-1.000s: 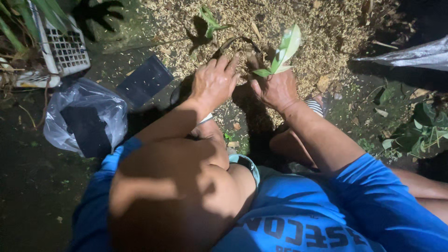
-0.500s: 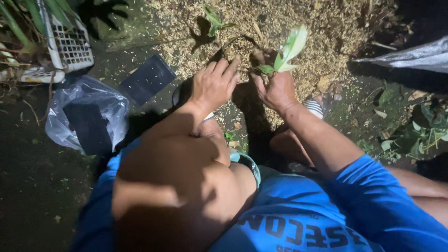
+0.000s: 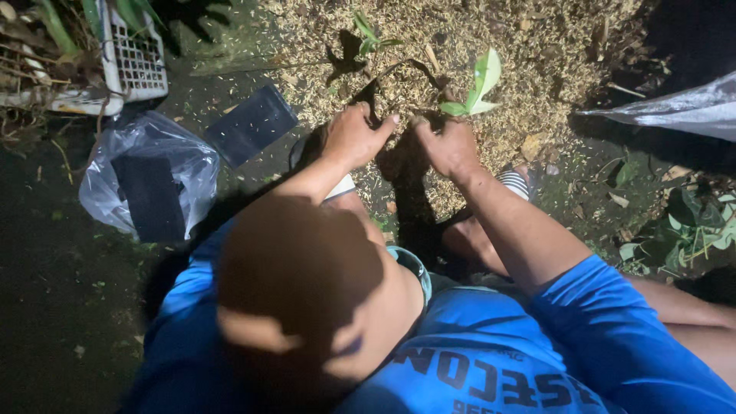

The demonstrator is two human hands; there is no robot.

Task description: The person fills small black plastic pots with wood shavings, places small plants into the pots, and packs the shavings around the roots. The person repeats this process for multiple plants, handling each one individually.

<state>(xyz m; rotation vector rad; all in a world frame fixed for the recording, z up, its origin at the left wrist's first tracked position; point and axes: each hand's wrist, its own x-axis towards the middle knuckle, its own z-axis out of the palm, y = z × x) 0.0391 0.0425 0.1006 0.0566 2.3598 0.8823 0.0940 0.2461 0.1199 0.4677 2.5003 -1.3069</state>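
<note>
- Head view, hands: the left hand (image 3: 354,139) and right hand (image 3: 448,147) rest side by side on a mound of husk (image 3: 491,46), both at the base of a seedling (image 3: 477,90). Working from either side lets them close the loose material around the stem.
- Head view, fingers: the left fingers curl downward into the husk with the thumb out toward the right hand; the right fingers are bent and pressed at the stem's foot. Whether either hand actually grips the stem cannot be told; nothing is lifted clear.
- Head view, seedling: it stands upright just beyond the right knuckles, its pale green leaves raised above the husk, apparently steadied by the packed material.
- Head view, surroundings: a second small sprout (image 3: 368,34) stands further up the mound. To the left, well apart, lie a clear bag (image 3: 146,180), a black tray (image 3: 251,123) and a white crate (image 3: 134,57), set aside within reach.
</note>
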